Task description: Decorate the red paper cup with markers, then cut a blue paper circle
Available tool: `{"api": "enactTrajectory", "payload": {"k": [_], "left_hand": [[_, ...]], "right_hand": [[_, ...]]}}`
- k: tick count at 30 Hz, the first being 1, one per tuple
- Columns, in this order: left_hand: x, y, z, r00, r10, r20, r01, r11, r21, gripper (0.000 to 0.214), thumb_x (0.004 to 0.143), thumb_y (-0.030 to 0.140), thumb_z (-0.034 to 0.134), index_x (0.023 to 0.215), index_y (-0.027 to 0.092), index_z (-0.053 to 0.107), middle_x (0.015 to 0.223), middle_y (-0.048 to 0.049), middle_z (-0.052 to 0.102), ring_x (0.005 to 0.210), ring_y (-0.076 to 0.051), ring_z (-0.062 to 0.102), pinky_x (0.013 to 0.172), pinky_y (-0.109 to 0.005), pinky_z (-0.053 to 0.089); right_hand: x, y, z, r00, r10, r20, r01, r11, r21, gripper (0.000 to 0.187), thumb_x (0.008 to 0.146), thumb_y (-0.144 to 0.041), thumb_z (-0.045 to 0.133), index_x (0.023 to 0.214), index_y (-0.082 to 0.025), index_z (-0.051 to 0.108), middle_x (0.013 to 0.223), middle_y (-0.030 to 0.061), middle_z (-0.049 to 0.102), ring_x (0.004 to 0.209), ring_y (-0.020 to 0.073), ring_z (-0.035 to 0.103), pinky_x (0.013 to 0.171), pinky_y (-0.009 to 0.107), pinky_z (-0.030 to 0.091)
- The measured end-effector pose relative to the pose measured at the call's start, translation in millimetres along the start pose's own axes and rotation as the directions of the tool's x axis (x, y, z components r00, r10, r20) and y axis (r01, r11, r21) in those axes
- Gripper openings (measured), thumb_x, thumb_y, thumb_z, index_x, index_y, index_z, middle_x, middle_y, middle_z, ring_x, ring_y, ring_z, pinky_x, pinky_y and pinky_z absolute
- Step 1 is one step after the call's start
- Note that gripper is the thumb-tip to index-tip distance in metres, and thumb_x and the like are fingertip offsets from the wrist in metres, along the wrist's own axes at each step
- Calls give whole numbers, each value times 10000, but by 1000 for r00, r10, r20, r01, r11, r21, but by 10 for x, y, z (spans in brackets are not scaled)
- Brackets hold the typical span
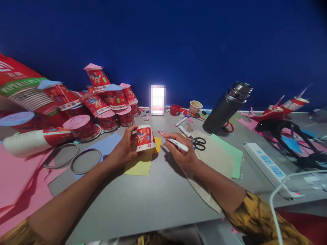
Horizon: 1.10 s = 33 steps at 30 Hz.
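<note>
My left hand (pixel 125 147) grips a red and white paper cup (pixel 144 136) by its left side, holding it above the table. In my right hand (pixel 182 154) is a white marker pen (pixel 178 144) with red markings, its tip pointing left toward the cup but apart from it. Beneath the cup lies a sheet of yellow paper (pixel 138 165), partly covered by a smaller orange-yellow piece (pixel 157 145). Right of my right hand, black-handled scissors (pixel 200 143) rest on a beige cloth (pixel 214 160).
Decorated paper cups (pixel 112 98) with paper tops are stacked at the left, near two grey tape rings (pixel 86 161). A dark flask (pixel 224 109) stands at back right, and a white power strip (pixel 268 166) lies at the right. Several markers (pixel 181 121) lie behind my right hand.
</note>
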<state>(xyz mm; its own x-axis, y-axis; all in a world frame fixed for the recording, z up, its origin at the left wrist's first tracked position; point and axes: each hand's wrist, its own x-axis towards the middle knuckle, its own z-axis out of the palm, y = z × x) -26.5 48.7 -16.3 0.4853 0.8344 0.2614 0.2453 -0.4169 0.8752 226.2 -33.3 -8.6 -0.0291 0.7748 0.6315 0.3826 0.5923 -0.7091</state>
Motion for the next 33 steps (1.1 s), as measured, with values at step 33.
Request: {"api": "enactTrajectory", "payload": {"k": [33], "left_hand": [[393, -221, 117, 981, 189, 48, -195, 961, 198, 833, 845, 332, 841, 1566, 297, 426, 1575, -159, 448, 1530, -395, 466, 1238, -696, 452]], "right_hand": [[87, 49, -104, 980, -162, -119, 141, 975, -171, 181, 1072, -272, 627, 1111, -240, 801, 970, 68, 837, 859, 222, 751, 830, 389, 602]]}}
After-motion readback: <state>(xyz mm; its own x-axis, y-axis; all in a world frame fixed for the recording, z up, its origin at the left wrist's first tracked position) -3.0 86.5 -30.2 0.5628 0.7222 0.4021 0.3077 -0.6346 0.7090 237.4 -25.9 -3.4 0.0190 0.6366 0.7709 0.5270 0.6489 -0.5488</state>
